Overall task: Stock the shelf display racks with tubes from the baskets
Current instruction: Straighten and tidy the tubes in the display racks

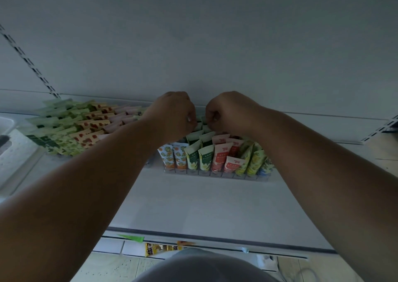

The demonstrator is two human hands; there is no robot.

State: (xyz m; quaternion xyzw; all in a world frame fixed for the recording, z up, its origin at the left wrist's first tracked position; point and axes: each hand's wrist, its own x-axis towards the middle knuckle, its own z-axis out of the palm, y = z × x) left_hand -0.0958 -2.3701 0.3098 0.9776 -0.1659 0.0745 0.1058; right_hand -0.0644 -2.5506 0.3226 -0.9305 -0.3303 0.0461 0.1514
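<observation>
Tubes point(217, 152) stand in rows in a clear display rack point(215, 172) on the white shelf point(193, 200); above the back rows, the left hand point(172, 112) and right hand point(224, 111) are both curled, knuckles nearly touching; whether their fingers pinch a tube, I cannot tell; a second rack point(73, 129) of tubes sits to the left, near a grey tray point(13, 152).
</observation>
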